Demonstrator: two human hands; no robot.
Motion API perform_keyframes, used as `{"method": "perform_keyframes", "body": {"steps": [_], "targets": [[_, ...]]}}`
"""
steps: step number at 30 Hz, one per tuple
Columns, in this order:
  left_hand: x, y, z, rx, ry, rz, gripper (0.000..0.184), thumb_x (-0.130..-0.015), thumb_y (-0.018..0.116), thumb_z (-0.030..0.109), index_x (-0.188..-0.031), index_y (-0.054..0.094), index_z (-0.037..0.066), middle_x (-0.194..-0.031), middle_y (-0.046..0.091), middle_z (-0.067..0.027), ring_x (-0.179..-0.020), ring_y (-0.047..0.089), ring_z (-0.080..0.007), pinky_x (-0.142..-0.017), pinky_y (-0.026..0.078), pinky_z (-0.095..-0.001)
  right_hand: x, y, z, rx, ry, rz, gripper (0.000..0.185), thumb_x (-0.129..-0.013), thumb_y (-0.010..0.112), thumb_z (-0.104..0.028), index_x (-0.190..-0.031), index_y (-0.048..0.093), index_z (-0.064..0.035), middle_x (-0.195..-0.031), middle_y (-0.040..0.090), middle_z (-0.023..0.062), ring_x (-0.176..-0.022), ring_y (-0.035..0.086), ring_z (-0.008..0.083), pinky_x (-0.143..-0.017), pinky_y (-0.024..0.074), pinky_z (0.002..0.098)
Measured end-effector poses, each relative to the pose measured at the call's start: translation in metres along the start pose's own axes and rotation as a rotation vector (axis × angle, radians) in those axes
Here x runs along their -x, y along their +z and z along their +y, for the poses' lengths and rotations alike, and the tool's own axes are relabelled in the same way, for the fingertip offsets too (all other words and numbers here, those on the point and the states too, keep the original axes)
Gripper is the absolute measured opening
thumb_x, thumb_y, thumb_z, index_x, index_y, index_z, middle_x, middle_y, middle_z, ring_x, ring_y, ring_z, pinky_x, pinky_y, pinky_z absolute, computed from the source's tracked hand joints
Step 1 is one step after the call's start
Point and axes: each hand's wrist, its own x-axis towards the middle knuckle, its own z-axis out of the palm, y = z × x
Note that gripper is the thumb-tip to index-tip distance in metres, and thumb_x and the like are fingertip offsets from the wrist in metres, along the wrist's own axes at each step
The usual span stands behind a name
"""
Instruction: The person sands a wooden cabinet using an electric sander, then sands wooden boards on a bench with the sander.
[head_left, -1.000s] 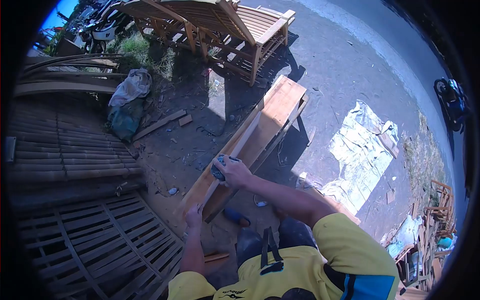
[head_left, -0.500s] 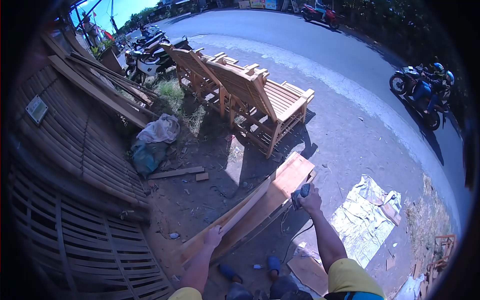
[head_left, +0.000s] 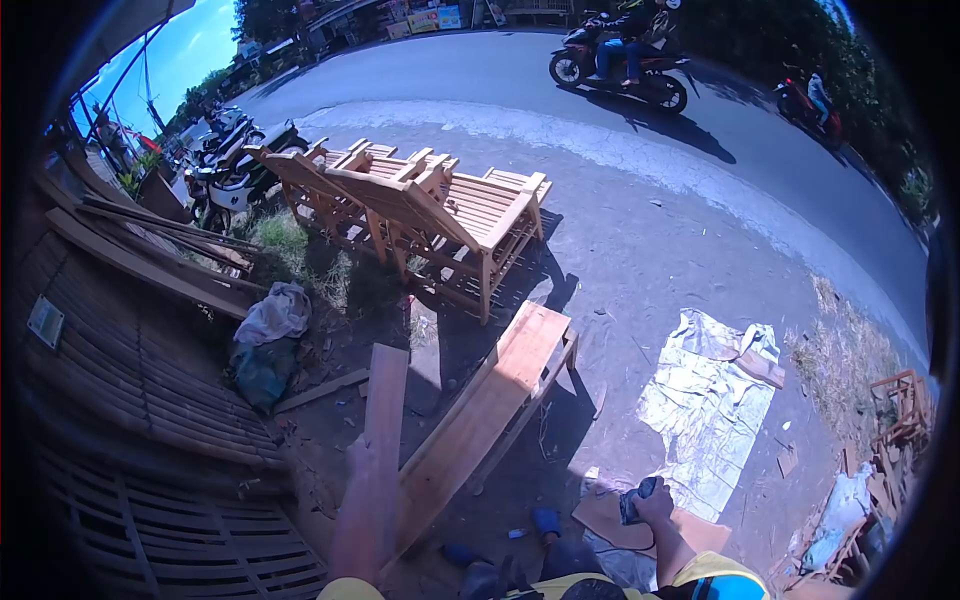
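My right hand (head_left: 655,503) is wrapped round a dark handheld power tool (head_left: 634,497), out to the right of the bench above a brown board (head_left: 600,520). On the left, my left hand (head_left: 362,458) is blurred and holds a flat wooden board (head_left: 385,400), raised with one broad face showing. My left fingers are partly hidden by that board. The long, low wooden bench (head_left: 480,415) lies between my hands, its far end in sunlight.
Slatted wooden chairs (head_left: 430,200) stand beyond the bench. A white sheet (head_left: 712,410) lies on the ground at right. Bamboo panels (head_left: 140,340) and a bundled sack (head_left: 265,370) are at left. Riders on motorcycles (head_left: 625,75) are on the road.
My left hand has lifted the board off the bench, leftward. My right hand has carried the tool from the bench down to the right. The view has shifted, and motorcycles have moved.
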Motion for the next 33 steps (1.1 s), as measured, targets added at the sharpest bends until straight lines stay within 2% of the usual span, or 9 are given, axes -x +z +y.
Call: {"method": "perform_keyframes", "body": {"steps": [7, 10, 13, 16, 18, 21, 29, 31, 33], "targets": [[0.024, -0.083, -0.108, 0.059, -0.047, 0.500, 0.045, -0.090, 0.064, 0.012, -0.131, 0.063, -0.007, -0.121, 0.074, -0.0277, -0.110, 0.075, -0.0368, -0.089, 0.061, -0.0470, -0.013, -0.003, -0.032, -0.032, -0.133, -0.031, 0.094, -0.075, 0.084, -0.047, -0.151, 0.041, -0.0097, -0.128, 0.061, 0.0275, -0.112, 0.070, 0.0465, -0.096, 0.0578, 0.0540], [0.061, -0.082, -0.147, 0.467, -0.012, 0.486, 0.045, -0.097, 0.064, 0.020, -0.130, 0.061, -0.010, -0.115, 0.074, -0.0246, -0.113, 0.073, -0.0387, -0.091, 0.061, -0.0486, -0.012, -0.007, -0.060, -0.032, -0.202, -0.044, 0.093, -0.076, 0.083, -0.046, -0.151, 0.042, -0.0105, -0.129, 0.061, 0.0273, -0.111, 0.070, 0.0470, -0.097, 0.0576, 0.0544], [0.116, -0.051, -0.139, 1.162, -0.681, 0.278, 0.048, -0.099, 0.050, 0.006, -0.144, 0.048, -0.009, -0.141, 0.058, -0.0278, -0.133, 0.062, -0.0410, -0.103, 0.060, -0.0567, -0.006, -0.010, -0.079, -0.071, -0.274, -0.029, 0.092, -0.077, 0.083, -0.047, -0.151, 0.042, -0.0107, -0.131, 0.060, 0.0270, -0.112, 0.070, 0.0475, -0.097, 0.0570, 0.0560], [0.124, 0.051, -0.209, 1.838, -0.781, 0.373, 0.053, -0.099, 0.041, 0.000, -0.152, 0.039, -0.007, -0.151, 0.049, -0.0307, -0.140, 0.053, -0.0498, -0.108, 0.051, -0.0748, 0.006, -0.027, -0.108, -0.074, -0.324, -0.028, 0.092, -0.078, 0.083, -0.047, -0.151, 0.043, -0.0103, -0.131, 0.061, 0.0266, -0.115, 0.068, 0.0478, -0.098, 0.0565, 0.0576], [0.138, 0.094, -0.199, 1.912, -0.794, 0.436, 0.055, -0.098, 0.040, -0.002, -0.153, 0.039, -0.006, -0.150, 0.050, -0.0308, -0.141, 0.053, -0.0501, -0.109, 0.050, -0.0751, 0.016, -0.038, -0.126, -0.067, -0.396, -0.044, 0.090, -0.078, 0.084, -0.046, -0.151, 0.044, -0.0103, -0.131, 0.061, 0.0257, -0.115, 0.068, 0.0478, -0.098, 0.0567, 0.0577], [0.149, 0.142, -0.168, 1.823, -0.871, 0.521, 0.038, -0.096, 0.046, 0.003, -0.127, 0.047, -0.018, -0.127, 0.058, -0.0305, -0.123, 0.064, -0.0472, -0.103, 0.061, -0.0644, 0.025, -0.046, -0.152, -0.079, -0.492, -0.030, 0.088, -0.079, 0.085, -0.043, -0.150, 0.045, -0.0103, -0.130, 0.062, 0.0245, -0.112, 0.069, 0.0476, -0.096, 0.0572, 0.0577], [0.133, 0.163, -0.121, 1.608, -1.086, 0.722, 0.044, -0.091, 0.056, -0.006, -0.130, 0.040, -0.019, -0.126, 0.056, -0.0322, -0.107, 0.071, -0.0472, -0.086, 0.072, -0.0552, 0.057, -0.038, -0.231, -0.138, -0.873, 0.063, 0.081, -0.080, 0.084, -0.034, -0.148, 0.050, -0.0064, -0.127, 0.063, 0.0229, -0.113, 0.068, 0.0448, -0.094, 0.0571, 0.0527], [0.130, 0.166, -0.131, 1.473, -1.017, 0.685, 0.060, -0.095, 0.066, -0.002, -0.143, 0.033, -0.015, -0.135, 0.055, -0.0290, -0.112, 0.070, -0.0432, -0.084, 0.073, -0.0532, 0.068, -0.022, -0.254, -0.176, -0.951, 0.051, 0.079, -0.081, 0.085, -0.031, -0.147, 0.052, -0.0033, -0.128, 0.063, 0.0237, -0.114, 0.067, 0.0444, -0.096, 0.0567, 0.0517], [0.134, 0.174, -0.138, 1.063, -0.987, 0.770, 0.092, -0.091, 0.081, 0.013, -0.154, 0.019, -0.012, -0.152, 0.042, -0.0323, -0.137, 0.052, -0.0499, -0.111, 0.054, -0.0627, 0.079, -0.016, -0.283, -0.223, -0.991, 0.025, 0.076, -0.082, 0.085, -0.026, -0.146, 0.052, -0.0010, -0.130, 0.063, 0.0247, -0.116, 0.067, 0.0440, -0.098, 0.0553, 0.0501]]}}
